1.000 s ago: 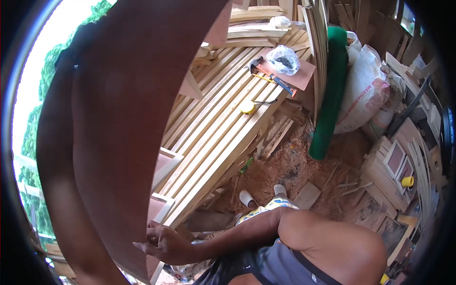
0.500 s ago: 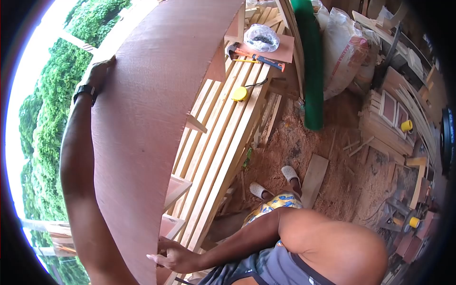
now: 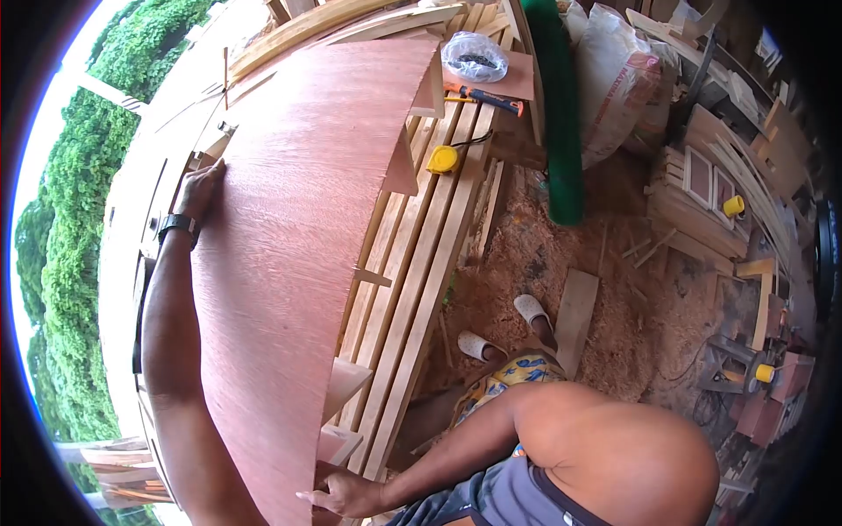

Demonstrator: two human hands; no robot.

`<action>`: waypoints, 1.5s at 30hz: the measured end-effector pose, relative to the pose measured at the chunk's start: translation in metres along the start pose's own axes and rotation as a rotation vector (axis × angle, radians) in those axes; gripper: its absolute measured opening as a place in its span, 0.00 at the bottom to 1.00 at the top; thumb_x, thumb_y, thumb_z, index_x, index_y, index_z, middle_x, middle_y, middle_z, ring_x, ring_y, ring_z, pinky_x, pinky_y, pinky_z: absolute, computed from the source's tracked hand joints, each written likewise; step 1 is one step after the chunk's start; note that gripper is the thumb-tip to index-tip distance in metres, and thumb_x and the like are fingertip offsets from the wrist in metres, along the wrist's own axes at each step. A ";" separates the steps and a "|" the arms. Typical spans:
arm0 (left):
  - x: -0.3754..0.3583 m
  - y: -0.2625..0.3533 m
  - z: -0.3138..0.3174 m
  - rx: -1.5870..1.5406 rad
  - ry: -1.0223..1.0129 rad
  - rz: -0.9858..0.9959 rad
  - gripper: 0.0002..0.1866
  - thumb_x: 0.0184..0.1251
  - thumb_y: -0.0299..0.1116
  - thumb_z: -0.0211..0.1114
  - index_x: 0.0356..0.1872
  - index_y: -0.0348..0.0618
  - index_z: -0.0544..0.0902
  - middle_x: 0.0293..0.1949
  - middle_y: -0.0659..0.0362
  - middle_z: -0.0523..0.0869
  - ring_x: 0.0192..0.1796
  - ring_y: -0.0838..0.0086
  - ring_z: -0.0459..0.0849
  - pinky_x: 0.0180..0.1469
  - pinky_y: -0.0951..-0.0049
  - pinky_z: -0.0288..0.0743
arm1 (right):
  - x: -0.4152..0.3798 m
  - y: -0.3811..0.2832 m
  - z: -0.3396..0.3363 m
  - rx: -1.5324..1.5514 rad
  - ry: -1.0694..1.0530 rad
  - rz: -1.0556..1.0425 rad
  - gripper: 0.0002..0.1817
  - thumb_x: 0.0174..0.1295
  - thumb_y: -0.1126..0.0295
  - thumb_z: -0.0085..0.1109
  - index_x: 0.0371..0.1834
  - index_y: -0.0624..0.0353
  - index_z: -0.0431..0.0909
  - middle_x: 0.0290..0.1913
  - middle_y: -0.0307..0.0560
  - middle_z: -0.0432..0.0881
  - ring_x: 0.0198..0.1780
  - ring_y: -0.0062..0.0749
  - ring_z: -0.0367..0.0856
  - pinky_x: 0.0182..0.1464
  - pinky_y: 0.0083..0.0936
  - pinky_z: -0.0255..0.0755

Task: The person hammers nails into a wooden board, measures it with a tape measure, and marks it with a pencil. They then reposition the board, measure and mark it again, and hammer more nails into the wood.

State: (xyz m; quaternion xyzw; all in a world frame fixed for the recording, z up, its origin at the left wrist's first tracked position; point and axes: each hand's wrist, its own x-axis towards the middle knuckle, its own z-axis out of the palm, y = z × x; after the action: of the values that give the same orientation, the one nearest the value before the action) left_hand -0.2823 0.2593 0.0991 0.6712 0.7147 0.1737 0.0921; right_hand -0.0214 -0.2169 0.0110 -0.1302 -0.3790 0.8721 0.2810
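Observation:
A long reddish plywood sheet (image 3: 281,219) lies over a wooden framework, with small wooden pieces jutting out under its right edge. My left hand (image 3: 200,190), with a black watch on the wrist, grips the sheet's left edge, fingers bent against it. Low in the view, my right hand (image 3: 349,493) holds the right edge, thumb on top and the other fingers partly hidden. Beside the sheet run several pale lumber strips (image 3: 419,210). A yellow tape measure (image 3: 443,159) rests on them.
A hammer (image 3: 487,98) lies below a clear plastic bag (image 3: 474,58) of dark small pieces. Right of the lumber are a green roll (image 3: 554,131) and a white sack (image 3: 618,88). Sawdust and a loose board (image 3: 579,320) cover part of the floor. Leafy greenery (image 3: 66,289) is at left.
The plywood sheet has come down at its far end, and stacked timber now shows beyond it. Both hands stay on its edges; my left hand appears lower and farther right in view.

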 end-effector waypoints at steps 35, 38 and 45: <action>-0.003 -0.004 0.074 0.009 -0.071 -0.051 0.22 0.83 0.46 0.51 0.62 0.42 0.84 0.57 0.44 0.88 0.59 0.57 0.87 0.63 0.66 0.77 | 0.001 -0.005 -0.052 0.069 -0.036 0.406 0.19 0.75 0.59 0.59 0.43 0.67 0.86 0.37 0.44 0.89 0.39 0.25 0.84 0.46 0.26 0.77; -0.018 0.017 0.073 0.211 0.020 -0.180 0.26 0.81 0.52 0.51 0.62 0.42 0.83 0.58 0.41 0.86 0.63 0.48 0.83 0.65 0.58 0.75 | 0.005 -0.047 -0.062 -0.062 -0.086 0.504 0.18 0.74 0.59 0.60 0.46 0.67 0.86 0.38 0.44 0.89 0.38 0.24 0.83 0.46 0.26 0.76; -0.138 0.077 0.052 0.360 0.187 -0.054 0.33 0.75 0.52 0.62 0.71 0.38 0.75 0.67 0.42 0.79 0.70 0.47 0.75 0.72 0.54 0.69 | -0.025 -0.063 -0.114 -0.302 -0.400 0.530 0.32 0.63 0.62 0.69 0.65 0.73 0.75 0.47 0.59 0.89 0.43 0.35 0.88 0.47 0.34 0.80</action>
State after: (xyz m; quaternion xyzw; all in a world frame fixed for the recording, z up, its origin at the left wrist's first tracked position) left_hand -0.1806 0.1317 0.0659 0.6384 0.7573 0.1022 -0.0916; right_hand 0.0738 -0.1292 -0.0199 -0.0910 -0.5039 0.8571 -0.0568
